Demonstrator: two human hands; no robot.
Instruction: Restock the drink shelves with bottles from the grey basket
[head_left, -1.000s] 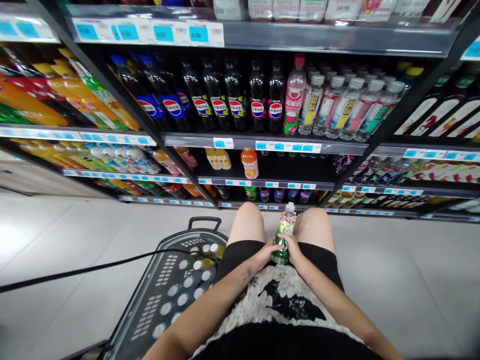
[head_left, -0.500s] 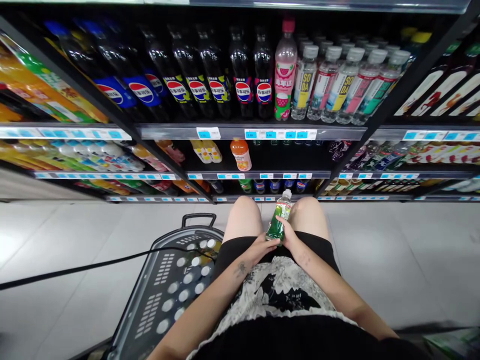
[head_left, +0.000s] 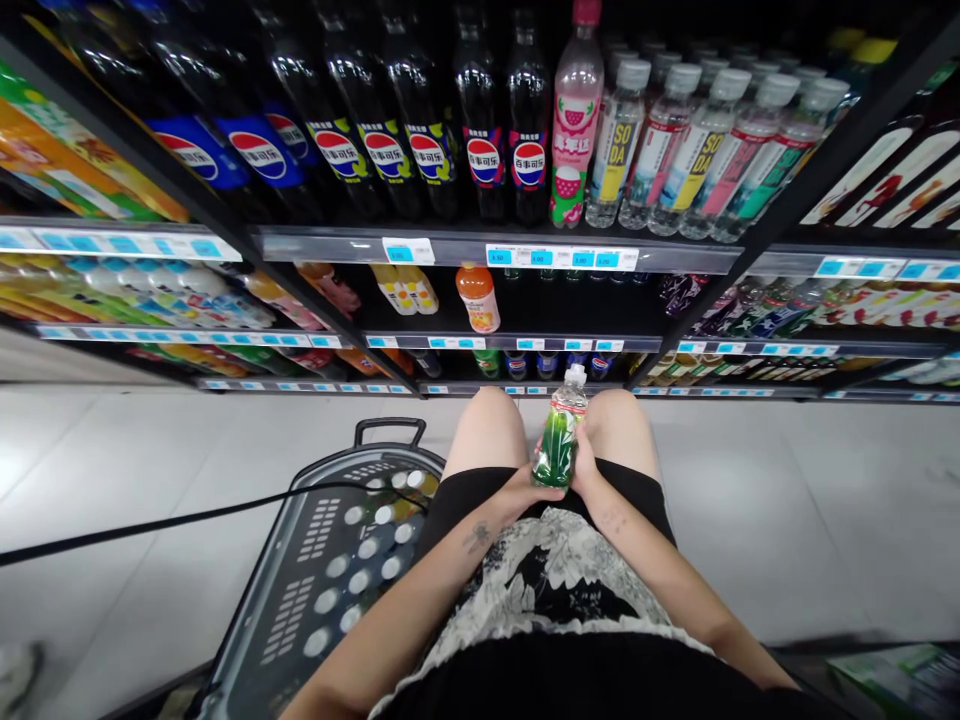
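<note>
A clear bottle (head_left: 561,430) with a green label and white cap stands tilted above my lap, between my knees. Around its lower left side and base, my left hand (head_left: 534,484) is closed, its fingers partly behind the bottle. My right hand (head_left: 586,463) grips the same bottle from the right. To the left of my legs is a grey shopping basket (head_left: 289,560) holding several white-capped bottles (head_left: 367,548).
Drink shelves rise in front of me, with cola bottles (head_left: 484,150), a pink bottle (head_left: 576,130) and soda water bottles (head_left: 619,150). One orange bottle (head_left: 478,298) stands on the shelf below. A black strap (head_left: 187,522) crosses over the basket.
The bottle has turned in my hands, so more of its green label faces me. My right thumb has shifted from its front to its right side. My view has tipped slightly downward.
</note>
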